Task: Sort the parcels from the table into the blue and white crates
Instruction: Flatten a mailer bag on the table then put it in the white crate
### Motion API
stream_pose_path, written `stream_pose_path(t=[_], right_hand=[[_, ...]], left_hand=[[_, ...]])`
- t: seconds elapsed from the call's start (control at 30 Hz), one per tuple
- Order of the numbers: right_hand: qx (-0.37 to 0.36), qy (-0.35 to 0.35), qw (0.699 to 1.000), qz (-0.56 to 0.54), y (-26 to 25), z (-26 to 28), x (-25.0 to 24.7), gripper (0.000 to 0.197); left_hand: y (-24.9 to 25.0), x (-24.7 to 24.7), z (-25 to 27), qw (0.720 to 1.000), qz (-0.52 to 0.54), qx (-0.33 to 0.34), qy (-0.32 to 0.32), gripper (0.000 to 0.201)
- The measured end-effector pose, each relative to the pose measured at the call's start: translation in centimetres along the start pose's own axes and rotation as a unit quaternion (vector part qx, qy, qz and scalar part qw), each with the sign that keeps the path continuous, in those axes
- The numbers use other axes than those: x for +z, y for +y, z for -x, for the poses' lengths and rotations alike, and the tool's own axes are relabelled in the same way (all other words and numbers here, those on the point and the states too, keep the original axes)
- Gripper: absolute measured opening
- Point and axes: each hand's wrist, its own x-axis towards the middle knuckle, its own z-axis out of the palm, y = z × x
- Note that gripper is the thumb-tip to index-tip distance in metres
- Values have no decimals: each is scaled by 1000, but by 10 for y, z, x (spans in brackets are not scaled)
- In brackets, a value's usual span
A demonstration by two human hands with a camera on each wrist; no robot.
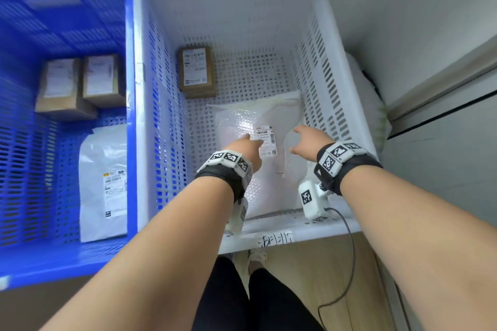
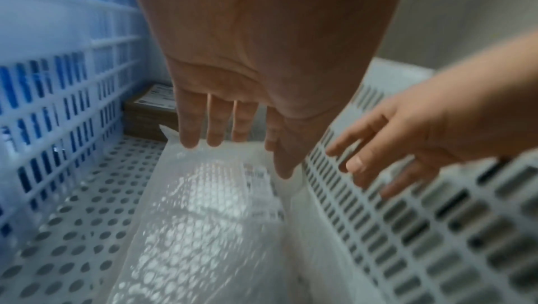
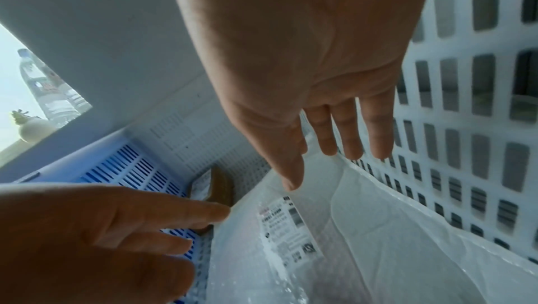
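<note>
Fingers of my left hand (image 1: 246, 149) and right hand (image 1: 309, 142) are spread, holding nothing. I see both above the bubble bag (image 1: 258, 169) in the white crate (image 1: 336, 67).

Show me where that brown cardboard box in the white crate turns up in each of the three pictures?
Head view: brown box at the white crate's far left corner.
Left wrist view: brown box left of the fingers, mostly hidden.
Right wrist view: brown box on edge, lower middle.
Shared landmark: the bubble-wrap parcel's label.
</note>
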Motion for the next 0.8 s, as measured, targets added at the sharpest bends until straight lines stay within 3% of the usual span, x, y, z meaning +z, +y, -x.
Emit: stream_pose_path(t=[0.3,0.5,0.8], right_hand=[[-83,65,994,-8,-57,63,-53,60],[-155,104,982,23,-119,104,-73,63],[-265,152,951,48,-244,182,-56,62]], left_hand=[[-28,-60,86,981,54,-33,181,59],[-63,-80,150,943,83,-54,317,52],[-159,-61,252,901,82,-115,410,56]])
